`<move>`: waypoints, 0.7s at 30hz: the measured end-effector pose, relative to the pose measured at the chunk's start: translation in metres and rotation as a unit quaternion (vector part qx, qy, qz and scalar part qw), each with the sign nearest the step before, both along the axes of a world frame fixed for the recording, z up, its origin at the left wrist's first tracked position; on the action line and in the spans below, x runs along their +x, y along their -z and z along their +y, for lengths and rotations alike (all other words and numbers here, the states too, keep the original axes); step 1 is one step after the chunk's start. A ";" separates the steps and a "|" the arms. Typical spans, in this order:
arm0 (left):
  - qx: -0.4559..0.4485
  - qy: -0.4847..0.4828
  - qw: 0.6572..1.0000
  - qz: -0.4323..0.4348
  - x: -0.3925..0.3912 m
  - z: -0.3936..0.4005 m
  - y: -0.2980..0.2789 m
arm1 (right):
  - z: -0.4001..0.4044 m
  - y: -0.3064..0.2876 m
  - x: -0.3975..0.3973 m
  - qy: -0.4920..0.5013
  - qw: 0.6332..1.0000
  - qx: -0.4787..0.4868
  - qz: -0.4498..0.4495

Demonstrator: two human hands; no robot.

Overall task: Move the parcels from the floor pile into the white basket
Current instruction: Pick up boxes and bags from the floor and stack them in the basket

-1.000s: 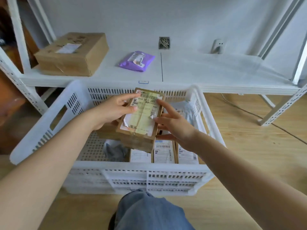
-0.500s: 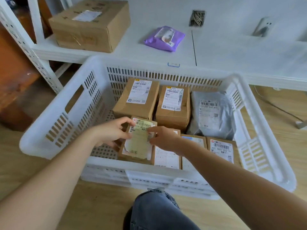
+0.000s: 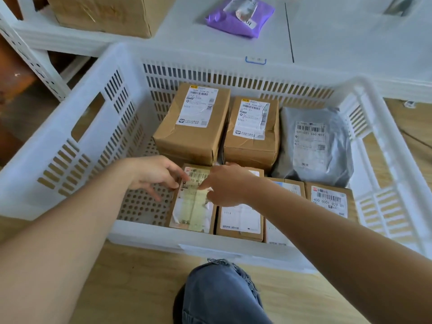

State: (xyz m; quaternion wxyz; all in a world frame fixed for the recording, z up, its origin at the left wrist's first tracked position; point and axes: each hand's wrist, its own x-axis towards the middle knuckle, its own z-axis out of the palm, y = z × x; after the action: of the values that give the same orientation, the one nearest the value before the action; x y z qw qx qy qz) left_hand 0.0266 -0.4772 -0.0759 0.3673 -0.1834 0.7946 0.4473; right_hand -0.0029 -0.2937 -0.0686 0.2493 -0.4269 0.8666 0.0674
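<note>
The small box (image 3: 192, 206) I was carrying a second ago now lies flat in the white basket (image 3: 77, 141) at seven o'clock, my left hand (image 3: 154, 175) and right hand (image 3: 224, 185) loosening, fingertips barely touching its label.

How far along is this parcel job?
Done: six parcels already lie in the white basket, including a grey bag. In hand: the left hand and right hand are setting down a taped brown parcel at the front left. Left: unknown; the floor pile is out of view.
</note>
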 end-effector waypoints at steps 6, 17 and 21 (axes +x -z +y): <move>-0.024 0.015 0.998 -0.061 -0.001 0.013 0.008 | 0.009 0.011 0.006 -0.001 0.999 -0.022 0.031; -0.083 -0.028 0.996 -0.018 -0.004 -0.007 0.013 | -0.007 0.025 0.000 0.021 0.997 -0.066 -0.042; -0.113 0.057 0.990 -0.066 -0.002 0.002 0.026 | -0.013 0.038 0.001 -0.094 0.989 0.108 0.046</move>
State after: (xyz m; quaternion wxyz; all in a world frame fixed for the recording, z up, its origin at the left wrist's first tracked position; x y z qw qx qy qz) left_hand 0.0251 -0.4755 -0.1016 0.4206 -0.2074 0.8234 0.3195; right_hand -0.0016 -0.3069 -0.1067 0.2464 -0.4732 0.8210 0.2035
